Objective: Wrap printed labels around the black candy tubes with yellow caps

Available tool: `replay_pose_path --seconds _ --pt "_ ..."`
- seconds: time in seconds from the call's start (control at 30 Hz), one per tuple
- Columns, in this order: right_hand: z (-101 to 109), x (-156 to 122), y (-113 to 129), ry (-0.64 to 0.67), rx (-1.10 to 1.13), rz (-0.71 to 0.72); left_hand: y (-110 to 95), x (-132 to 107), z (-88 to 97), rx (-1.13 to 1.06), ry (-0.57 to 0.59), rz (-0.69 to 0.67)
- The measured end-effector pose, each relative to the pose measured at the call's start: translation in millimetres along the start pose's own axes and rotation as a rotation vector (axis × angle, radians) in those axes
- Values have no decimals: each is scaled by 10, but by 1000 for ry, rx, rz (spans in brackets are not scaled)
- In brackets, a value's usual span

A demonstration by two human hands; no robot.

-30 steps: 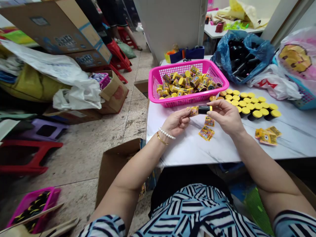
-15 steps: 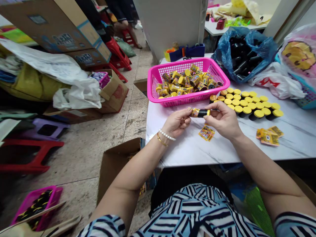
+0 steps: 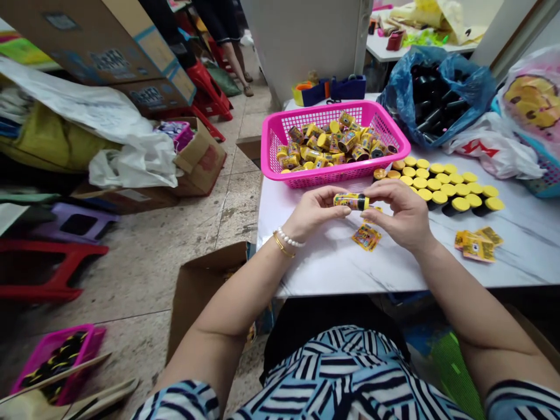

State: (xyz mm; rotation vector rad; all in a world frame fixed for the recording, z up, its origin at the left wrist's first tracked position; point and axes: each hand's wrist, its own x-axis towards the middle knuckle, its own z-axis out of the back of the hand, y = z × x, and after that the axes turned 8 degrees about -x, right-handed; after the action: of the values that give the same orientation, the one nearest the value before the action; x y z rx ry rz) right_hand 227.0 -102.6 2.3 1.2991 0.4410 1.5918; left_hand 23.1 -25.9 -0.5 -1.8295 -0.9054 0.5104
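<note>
Between my two hands lies a small black bottle [image 3: 351,201], held level, with a yellow cap at its right end and a printed yellow label around much of its side. My left hand [image 3: 312,211] grips the labelled end, thumb along the front. At the capped end, the fingers of my right hand [image 3: 400,213] close on the bottle. Just below it on the table is a loose printed label [image 3: 366,237]. Right of my hands, yellow-capped black bottles [image 3: 448,190] stand upright in rows. More labels [image 3: 478,244] lie in a small pile in front of them.
A pink basket [image 3: 336,176] full of labelled bottles stands on the white table [image 3: 315,274]. Behind to the right are a blue bag [image 3: 396,111] of black bottles and a white bag [image 3: 494,146]. An open carton [image 3: 199,286] sits by the table's left edge; tape dispensers [image 3: 347,87] stand behind.
The label now wraps farther around the bottle, covering black that showed before. My left fingers have shifted along it, and a person in the background has stepped.
</note>
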Motion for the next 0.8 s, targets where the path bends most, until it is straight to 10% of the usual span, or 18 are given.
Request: replay_pose_path --seconds 0.37,0.8 --pt "-33 -5 -96 -11 -207 175 17 25 67 -42 -14 117" --pt "-253 -45 -104 -23 191 -291 -8 -14 0 54 -20 -39"
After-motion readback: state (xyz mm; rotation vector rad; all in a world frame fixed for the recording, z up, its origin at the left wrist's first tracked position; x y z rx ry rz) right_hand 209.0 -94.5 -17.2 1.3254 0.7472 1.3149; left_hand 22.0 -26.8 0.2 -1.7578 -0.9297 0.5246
